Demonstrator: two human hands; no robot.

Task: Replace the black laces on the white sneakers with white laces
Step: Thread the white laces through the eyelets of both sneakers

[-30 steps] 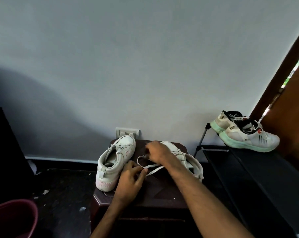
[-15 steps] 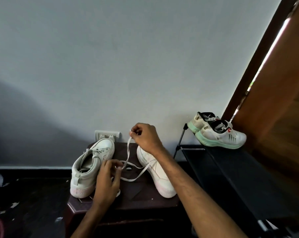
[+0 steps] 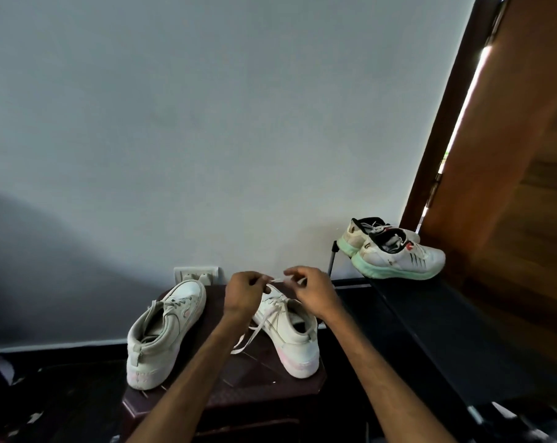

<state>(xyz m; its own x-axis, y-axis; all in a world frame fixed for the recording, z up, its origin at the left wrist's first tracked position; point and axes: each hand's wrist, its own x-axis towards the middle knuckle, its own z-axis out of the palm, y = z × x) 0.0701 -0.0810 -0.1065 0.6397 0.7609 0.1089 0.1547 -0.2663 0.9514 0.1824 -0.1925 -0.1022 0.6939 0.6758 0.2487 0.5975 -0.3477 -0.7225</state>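
Observation:
Two white sneakers stand on a dark brown stool (image 3: 239, 388). The left sneaker (image 3: 163, 330) has white laces threaded through it. The right sneaker (image 3: 290, 330) lies behind my hands, heel toward me. A white lace (image 3: 255, 330) runs from its eyelets up to my hands and trails onto the stool. My left hand (image 3: 243, 294) and my right hand (image 3: 312, 292) are raised above the right sneaker's toe, close together, each pinching the white lace, a short stretch of it taut between them. No black lace is visible.
A second pair of white sneakers with mint soles (image 3: 395, 251) sits on a black shoe rack (image 3: 446, 330) at the right. A wall socket (image 3: 195, 274) is behind the stool. A brown wooden door (image 3: 510, 155) stands at the far right. The floor is dark.
My left hand rose from the stool to meet my right hand above the right sneaker. Both now pinch the lace close together. The camera view shifted.

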